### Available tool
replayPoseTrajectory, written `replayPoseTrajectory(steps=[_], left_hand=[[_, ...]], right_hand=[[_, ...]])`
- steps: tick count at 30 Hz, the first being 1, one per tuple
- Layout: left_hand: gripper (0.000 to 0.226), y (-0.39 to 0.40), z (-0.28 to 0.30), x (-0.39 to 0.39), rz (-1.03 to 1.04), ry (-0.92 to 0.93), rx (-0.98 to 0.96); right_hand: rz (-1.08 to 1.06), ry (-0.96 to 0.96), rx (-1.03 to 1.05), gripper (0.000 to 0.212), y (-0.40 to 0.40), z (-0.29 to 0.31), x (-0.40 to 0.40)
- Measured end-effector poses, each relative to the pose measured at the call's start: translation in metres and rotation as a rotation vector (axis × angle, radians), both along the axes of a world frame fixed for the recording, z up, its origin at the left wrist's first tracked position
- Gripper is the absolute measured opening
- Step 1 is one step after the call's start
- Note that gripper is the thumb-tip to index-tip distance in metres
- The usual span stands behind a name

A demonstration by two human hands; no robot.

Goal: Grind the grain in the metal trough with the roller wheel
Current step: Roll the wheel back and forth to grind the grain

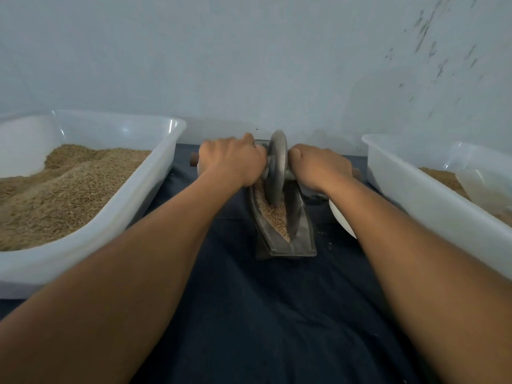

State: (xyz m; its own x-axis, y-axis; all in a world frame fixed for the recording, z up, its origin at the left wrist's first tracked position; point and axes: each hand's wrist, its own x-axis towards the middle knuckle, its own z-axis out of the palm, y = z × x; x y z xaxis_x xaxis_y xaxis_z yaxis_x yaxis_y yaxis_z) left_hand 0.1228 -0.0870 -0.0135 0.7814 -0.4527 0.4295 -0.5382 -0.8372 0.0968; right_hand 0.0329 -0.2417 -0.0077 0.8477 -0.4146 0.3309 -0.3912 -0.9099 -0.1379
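Gripping roller wheel (275,167) handles, left hand (232,160), right hand (318,169), grain tubs (155,173) flanking trough (302,231).

Roller wheel (275,167): dull grey metal. Trough (302,231): dark, smooth metal. Tubs (155,173): translucent glossy plastic; surface (263,314): matt navy cloth.

— What do you count in front of you?

— You have two hands, the left hand (231,159) and the right hand (321,167). You have one grey metal roller wheel (275,167) and one dark boat-shaped metal trough (302,231), with one bed of tan grain (274,214) in it.

— And around you?

— You have two translucent white plastic tubs, the left tub (163,162) and the right tub (410,195), one white round bowl (342,220), and one dark blue cloth (263,314).
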Motion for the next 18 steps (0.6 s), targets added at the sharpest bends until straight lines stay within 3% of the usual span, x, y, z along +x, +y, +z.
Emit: replayPoseTrajectory(steps=[18], left_hand=[[0.043,-0.017,0.014,0.022,-0.002,0.005,0.020]], right_hand=[[0.030,0.175,0.043,0.041,-0.022,0.012,0.032]])
